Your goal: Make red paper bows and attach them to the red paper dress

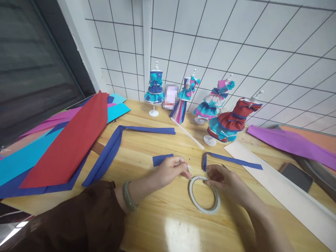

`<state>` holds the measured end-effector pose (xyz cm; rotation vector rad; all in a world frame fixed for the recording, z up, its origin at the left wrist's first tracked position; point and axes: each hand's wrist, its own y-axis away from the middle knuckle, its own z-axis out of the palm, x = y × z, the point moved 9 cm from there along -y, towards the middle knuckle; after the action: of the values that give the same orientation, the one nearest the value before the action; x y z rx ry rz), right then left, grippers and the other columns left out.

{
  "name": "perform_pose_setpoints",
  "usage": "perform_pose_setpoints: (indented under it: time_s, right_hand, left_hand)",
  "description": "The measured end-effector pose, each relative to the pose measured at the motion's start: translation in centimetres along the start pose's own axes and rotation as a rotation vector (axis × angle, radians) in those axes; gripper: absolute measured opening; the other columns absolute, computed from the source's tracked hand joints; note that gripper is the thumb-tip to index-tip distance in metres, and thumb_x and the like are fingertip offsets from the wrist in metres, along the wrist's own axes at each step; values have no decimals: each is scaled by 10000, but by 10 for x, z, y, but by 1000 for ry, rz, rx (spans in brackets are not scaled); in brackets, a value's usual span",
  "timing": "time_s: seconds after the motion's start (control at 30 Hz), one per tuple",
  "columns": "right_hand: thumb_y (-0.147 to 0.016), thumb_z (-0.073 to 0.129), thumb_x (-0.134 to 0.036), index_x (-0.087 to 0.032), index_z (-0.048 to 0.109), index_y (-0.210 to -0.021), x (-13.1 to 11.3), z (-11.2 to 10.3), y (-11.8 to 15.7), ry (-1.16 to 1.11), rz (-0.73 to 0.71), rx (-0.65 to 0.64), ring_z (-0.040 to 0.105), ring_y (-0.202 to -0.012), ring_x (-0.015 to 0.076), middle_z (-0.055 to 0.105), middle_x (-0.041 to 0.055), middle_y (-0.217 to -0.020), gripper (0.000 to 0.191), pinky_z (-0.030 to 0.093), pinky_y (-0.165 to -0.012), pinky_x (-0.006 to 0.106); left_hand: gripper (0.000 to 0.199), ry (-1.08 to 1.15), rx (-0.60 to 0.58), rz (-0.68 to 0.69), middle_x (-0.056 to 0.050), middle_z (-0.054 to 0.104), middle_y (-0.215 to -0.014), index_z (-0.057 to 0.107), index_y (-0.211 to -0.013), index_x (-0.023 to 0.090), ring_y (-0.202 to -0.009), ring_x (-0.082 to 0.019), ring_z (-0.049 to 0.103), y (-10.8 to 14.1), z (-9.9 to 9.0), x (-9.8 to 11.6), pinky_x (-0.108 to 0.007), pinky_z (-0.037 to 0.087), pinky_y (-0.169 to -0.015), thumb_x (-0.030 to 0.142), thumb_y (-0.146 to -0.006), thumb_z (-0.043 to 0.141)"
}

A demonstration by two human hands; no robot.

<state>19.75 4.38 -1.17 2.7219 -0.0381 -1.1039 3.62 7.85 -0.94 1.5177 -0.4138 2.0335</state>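
Note:
My left hand (168, 171) is closed in a pinch, with a small white bit of tape (188, 167) at its fingertips. Facing it, my right hand (225, 179) grips the upper right edge of a roll of white double-sided tape (216, 204), which is just above or on the table; I cannot tell which. A short dark-blue crepe paper piece (159, 160) lies partly behind my left hand. Just beyond my right hand is a narrow dark-blue paper strip (240, 161), bent down at its left end. A thin dark tip shows behind my right hand, too hidden to name.
Several small dress forms in paper dresses, one blue (154, 87) and one red (233, 119), stand along the tiled wall. Coloured paper sheets (70, 143) pile up at left, near a folded blue strip (110, 150). A white strip (278, 185) and a dark phone (297, 176) lie at right.

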Motion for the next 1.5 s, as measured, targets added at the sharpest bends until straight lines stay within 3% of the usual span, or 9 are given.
perform_pose_setpoints:
  time_s: [0.23,0.37,0.47,0.63,0.77,0.9,1.13,1.27,1.5]
  right_hand:
    - [-717,593,-419,-185,518,-955,-9,1,6,-145,-10,-83,536,-669,168,560,17,-742,342,441,-586,284]
    - [-774,509,-472,-178,554,-928,-18,-10,6,-78,-18,53,560,-710,195,606,54,-785,335,448,-602,304]
    - [-792,483,-474,-174,587,-863,-43,-7,8,-29,-99,133,548,-683,186,618,52,-774,325,431,-598,299]
    - [-845,431,-393,-181,595,-694,-85,14,13,-73,-256,85,516,-633,152,604,30,-699,307,396,-603,273]
    - [-828,456,-417,-170,560,-709,-64,13,8,-222,-114,138,493,-606,145,553,12,-648,293,377,-575,263]
    - [-801,495,-452,-164,532,-716,-43,20,2,-469,4,80,507,-606,142,536,3,-629,303,390,-587,259]
    - [-770,557,-449,-158,551,-700,-43,28,1,-677,39,35,557,-627,147,596,29,-654,299,428,-651,279]
    - [-755,582,-445,-151,560,-678,-40,36,0,-776,52,-15,555,-604,141,590,30,-637,304,445,-644,281]
    - [-704,652,-405,-158,567,-677,-30,34,0,-923,135,44,514,-562,112,567,8,-632,262,459,-615,263]
  left_hand:
    - [297,47,-6,21,-66,653,-651,549,-774,108,-652,-154,630,0,0,2,-305,468,-721,404,-758,547]
    - [336,43,-18,13,-65,653,-653,532,-906,107,-662,-166,636,1,2,1,-318,464,-723,412,-764,540]
    - [396,-31,-47,21,-53,648,-658,485,-1054,115,-696,-163,635,4,7,1,-314,448,-750,402,-783,519]
    - [417,-173,-114,79,-69,641,-752,460,-1147,122,-793,-172,613,10,15,2,-319,432,-785,385,-823,459]
    - [378,-228,-128,104,-68,647,-770,488,-1131,144,-814,-174,605,13,17,6,-324,426,-796,371,-832,445]
    - [351,-211,-134,140,-61,653,-733,518,-1091,142,-794,-172,609,16,19,15,-322,430,-801,359,-820,472]
    - [323,-87,-143,132,-62,645,-687,540,-1035,127,-698,-157,618,17,20,17,-314,464,-738,343,-797,518]
    - [334,-47,-142,122,-37,613,-580,542,-1016,108,-560,-137,599,16,18,18,-282,481,-614,353,-791,522]
    - [390,-52,-121,103,63,452,-367,490,-1115,108,-357,-101,488,15,14,18,-236,436,-469,354,-813,473]
